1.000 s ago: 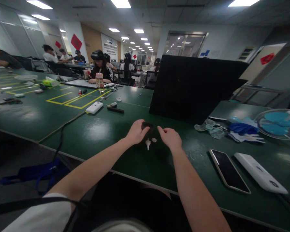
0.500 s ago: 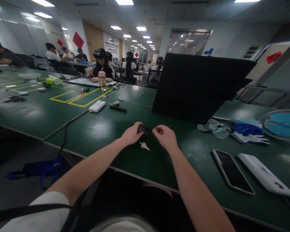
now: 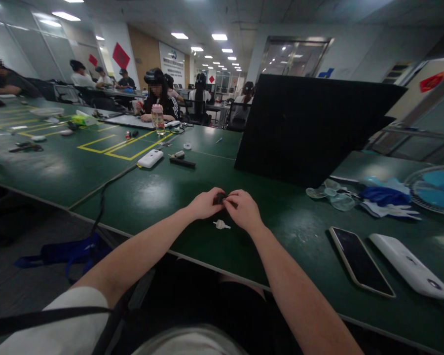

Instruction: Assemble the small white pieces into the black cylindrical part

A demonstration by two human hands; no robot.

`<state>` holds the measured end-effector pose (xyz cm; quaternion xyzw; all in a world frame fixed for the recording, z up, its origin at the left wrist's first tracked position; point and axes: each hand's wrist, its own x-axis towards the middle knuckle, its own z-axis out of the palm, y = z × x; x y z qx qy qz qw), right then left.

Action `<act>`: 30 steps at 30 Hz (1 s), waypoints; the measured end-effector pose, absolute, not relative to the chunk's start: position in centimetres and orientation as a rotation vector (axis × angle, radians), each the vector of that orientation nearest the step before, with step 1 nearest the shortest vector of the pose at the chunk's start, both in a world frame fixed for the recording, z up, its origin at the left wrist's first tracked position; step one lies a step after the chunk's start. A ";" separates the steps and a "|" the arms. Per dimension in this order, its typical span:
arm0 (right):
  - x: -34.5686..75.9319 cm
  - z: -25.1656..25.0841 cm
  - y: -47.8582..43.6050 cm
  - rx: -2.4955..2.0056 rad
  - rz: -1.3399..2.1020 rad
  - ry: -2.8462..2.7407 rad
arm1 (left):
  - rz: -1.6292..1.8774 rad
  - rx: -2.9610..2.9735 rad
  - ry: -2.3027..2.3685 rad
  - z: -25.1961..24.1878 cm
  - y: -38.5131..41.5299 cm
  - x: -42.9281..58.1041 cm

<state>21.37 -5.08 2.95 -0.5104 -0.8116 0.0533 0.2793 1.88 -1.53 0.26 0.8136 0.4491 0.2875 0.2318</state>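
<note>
My left hand (image 3: 206,203) is closed around a small black boxy part (image 3: 219,198), held just above the green table. Against the right side of that part, my right hand (image 3: 243,209) pinches with thumb and forefinger; whatever sits between those fingertips is mostly hidden, though a small pale piece showed there a moment earlier. On the table just below both hands lies a white plastic piece (image 3: 221,225) with a wide middle and thin stems at its ends.
A large black panel (image 3: 303,133) stands beyond my right hand. To the right lie a phone (image 3: 361,261), a white device (image 3: 410,264), gloves (image 3: 388,199) and a blue fan (image 3: 438,187). A white power bank (image 3: 150,159) and a black bar (image 3: 182,162) lie ahead left. Co-workers sit further back.
My right hand has moved left, so its fingertips now meet the black part in my left hand. The view has shifted slightly; the white piece still lies on the table.
</note>
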 end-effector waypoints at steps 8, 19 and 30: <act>21.8 3.2 -5.0 -1.460 0.153 -2.135 | 0.791 2.174 1.251 0.2 -1.4 1.8; 22.4 5.6 -6.4 -1.542 0.782 -2.521 | 0.749 2.133 1.651 1.1 -0.7 0.9; 22.9 4.2 -5.3 -1.595 0.430 -2.085 | 0.796 2.239 1.387 1.2 -1.0 0.8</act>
